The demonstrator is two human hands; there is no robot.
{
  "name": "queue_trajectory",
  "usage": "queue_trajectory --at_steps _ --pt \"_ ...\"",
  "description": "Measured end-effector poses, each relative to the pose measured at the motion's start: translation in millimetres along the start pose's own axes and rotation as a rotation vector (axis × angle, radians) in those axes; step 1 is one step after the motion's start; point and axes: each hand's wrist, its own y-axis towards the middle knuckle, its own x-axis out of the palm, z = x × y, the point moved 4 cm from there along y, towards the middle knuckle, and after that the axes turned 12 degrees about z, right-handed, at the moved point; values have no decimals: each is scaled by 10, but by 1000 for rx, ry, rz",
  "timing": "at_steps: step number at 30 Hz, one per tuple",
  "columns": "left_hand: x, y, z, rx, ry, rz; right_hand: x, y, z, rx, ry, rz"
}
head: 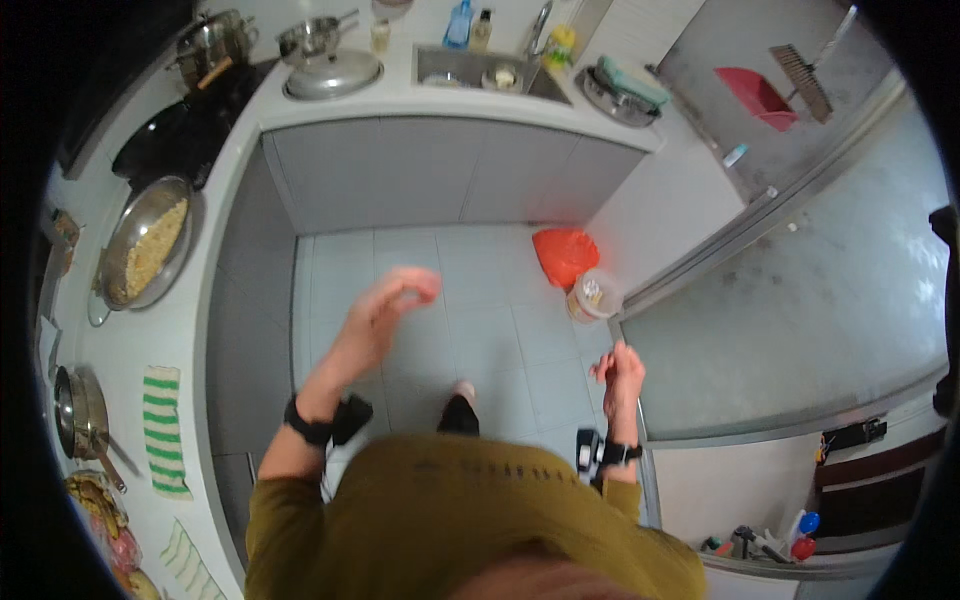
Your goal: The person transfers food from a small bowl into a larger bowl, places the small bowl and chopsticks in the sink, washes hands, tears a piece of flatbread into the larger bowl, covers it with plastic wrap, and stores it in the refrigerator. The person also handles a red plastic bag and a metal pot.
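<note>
My left hand [382, 315] hangs in the air over the tiled floor, fingers curved, a gap before the thumb and nothing visible in it. Lower on the right, my right hand [621, 373] is loosely bent and appears to hold nothing. It is nearest to a plastic bucket [576, 306] with pale litter inside, beside the glass door. A red plastic bag [564, 256] leans against that bucket. Both wrists wear black straps with small devices. One foot [464, 390] steps forward on the floor.
On the left counter [120, 360] stand a steel bowl [146, 244] of yellowish crumbly food, a saucepan [82, 412] and a striped green-white cloth [163, 431]. Ahead are a wok [154, 146], a lidded pan [334, 73] and a sink [551, 86]. A glass door [780, 322] borders the right.
</note>
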Motion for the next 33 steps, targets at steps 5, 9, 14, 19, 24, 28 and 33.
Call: queue_trajectory --at_steps 5,9,14,19,24,28,33 --pt "397 1581 -517 -85 63 39 353 1765 -109 -22 -14 123" --pt "273 2818 -657 -16 282 -60 1186 3051 -576 -203 -71 -80" --pt "-254 4558 -1044 56 402 76 2198 4599 -885 -394 -101 -61" --pt "-423 5978 -1457 196 304 -34 3108 5517 -1012 -418 -52 -113" --pt "-287 7584 -1998 204 253 -194 3945 6623 -1184 -492 -167 -180" --pt "-104 8414 -2872 -71 69 -50 4524 7515 -970 -653 -451 -120" --pt "-31 8911 -3835 -164 98 114 5072 8448 -569 -566 -298 -206"
